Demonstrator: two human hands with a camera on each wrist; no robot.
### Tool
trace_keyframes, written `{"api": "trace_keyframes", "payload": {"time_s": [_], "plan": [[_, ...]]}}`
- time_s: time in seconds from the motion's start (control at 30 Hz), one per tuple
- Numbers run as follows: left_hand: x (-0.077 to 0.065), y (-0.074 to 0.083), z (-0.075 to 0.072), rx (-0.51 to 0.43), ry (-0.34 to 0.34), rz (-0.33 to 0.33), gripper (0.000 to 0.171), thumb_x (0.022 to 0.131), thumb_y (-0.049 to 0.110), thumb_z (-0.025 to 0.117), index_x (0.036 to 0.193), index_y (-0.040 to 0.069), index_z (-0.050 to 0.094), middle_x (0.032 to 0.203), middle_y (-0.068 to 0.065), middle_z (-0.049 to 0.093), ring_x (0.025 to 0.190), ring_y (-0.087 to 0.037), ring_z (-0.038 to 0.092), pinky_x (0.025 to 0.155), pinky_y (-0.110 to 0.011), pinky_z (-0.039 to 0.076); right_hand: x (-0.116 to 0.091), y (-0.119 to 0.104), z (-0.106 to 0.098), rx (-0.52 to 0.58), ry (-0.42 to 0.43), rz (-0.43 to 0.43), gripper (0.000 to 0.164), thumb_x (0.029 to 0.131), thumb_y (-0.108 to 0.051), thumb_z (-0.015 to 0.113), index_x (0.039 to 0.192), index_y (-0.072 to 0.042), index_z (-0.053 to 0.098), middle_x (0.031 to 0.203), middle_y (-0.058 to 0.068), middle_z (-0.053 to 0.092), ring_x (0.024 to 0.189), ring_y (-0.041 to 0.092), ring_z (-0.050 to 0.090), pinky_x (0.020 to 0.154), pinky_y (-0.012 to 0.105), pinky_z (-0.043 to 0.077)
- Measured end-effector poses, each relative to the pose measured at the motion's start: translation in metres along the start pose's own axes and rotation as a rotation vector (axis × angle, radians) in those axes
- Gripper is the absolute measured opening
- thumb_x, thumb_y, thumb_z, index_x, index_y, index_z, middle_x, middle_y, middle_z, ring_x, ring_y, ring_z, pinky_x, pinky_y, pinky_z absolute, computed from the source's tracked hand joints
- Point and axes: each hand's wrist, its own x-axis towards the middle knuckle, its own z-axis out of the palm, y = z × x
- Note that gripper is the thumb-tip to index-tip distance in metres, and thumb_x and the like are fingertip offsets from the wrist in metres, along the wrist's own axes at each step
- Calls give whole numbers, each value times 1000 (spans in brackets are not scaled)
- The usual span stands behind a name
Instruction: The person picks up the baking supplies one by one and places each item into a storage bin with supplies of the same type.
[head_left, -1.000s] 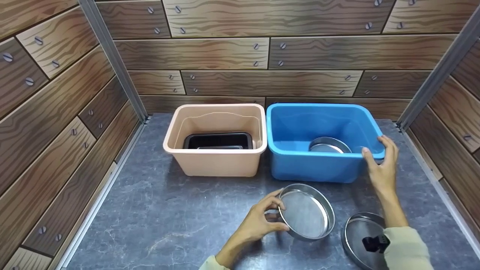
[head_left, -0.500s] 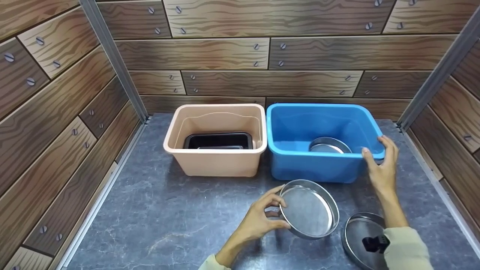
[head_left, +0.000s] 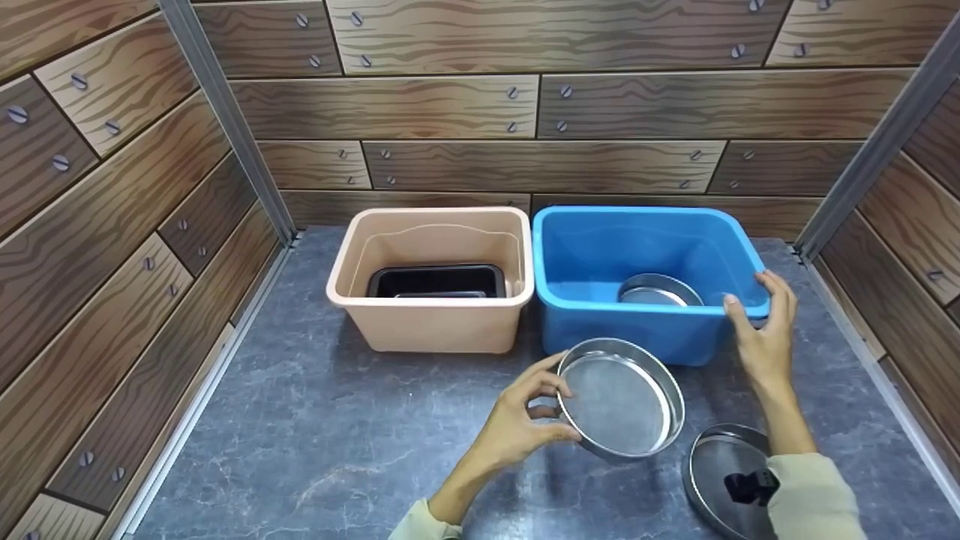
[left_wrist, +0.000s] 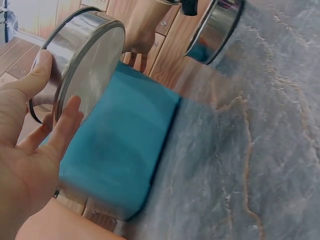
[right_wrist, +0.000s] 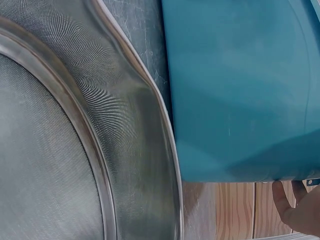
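My left hand [head_left: 517, 427] pinches the side of a round metal sieve [head_left: 619, 401], thumb below and fingers above. The sieve is tilted off the table, just in front of the blue bin [head_left: 622, 330]; its wire mesh and steel wall show in the left wrist view [left_wrist: 92, 65]. My right hand [head_left: 765, 345] grips the front right corner of the bin's rim, and its fingertips [right_wrist: 282, 197] show at the bin's edge in the right wrist view. Inside the blue bin lies another round sieve [head_left: 656, 289], partly hidden by the front wall.
A third sieve [head_left: 705, 472] lies on the grey marbled table [head_left: 315, 427] at the front right, partly beneath my right forearm. Beside the blue bin stands a beige bin [head_left: 442, 326] with black rectangular trays [head_left: 435, 279] in it. Wood-patterned walls [head_left: 450, 109] enclose the table.
My left hand has raised the sieve and carried it forward towards the blue bin, so it now overlaps the bin's front wall in the head view. The right hand stays on the rim.
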Motion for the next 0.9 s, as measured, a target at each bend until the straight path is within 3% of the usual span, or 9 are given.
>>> {"api": "trace_keyframes", "payload": {"time_s": [0.23, 0.7, 0.9], "plan": [[7, 7, -2, 8, -11, 20, 44, 74, 3, 91, 110, 7, 67, 163, -3, 41, 114, -21, 66, 91, -39, 61, 0, -1, 0, -3, -2, 8, 59, 97, -20, 68, 151, -6, 48, 160, 9, 35, 146, 24, 33, 119, 30, 21], [24, 20, -8, -38, 25, 108, 46, 73, -2, 89, 112, 1, 65, 163, -7, 39, 118, -33, 67, 92, -42, 60, 1, 1, 2, 17, -4, -20, 58, 97, -15, 67, 149, -1, 48, 159, 12, 36, 146, 26, 32, 122, 31, 19], [33, 23, -7, -24, 63, 159, 47, 74, 4, 90, 112, 0, 63, 164, -11, 39, 116, -42, 66, 91, -42, 61, 0, 2, 0, 19, -1, -31, 58, 96, -15, 68, 149, 0, 49, 158, 13, 37, 145, 24, 33, 122, 30, 19]]}}
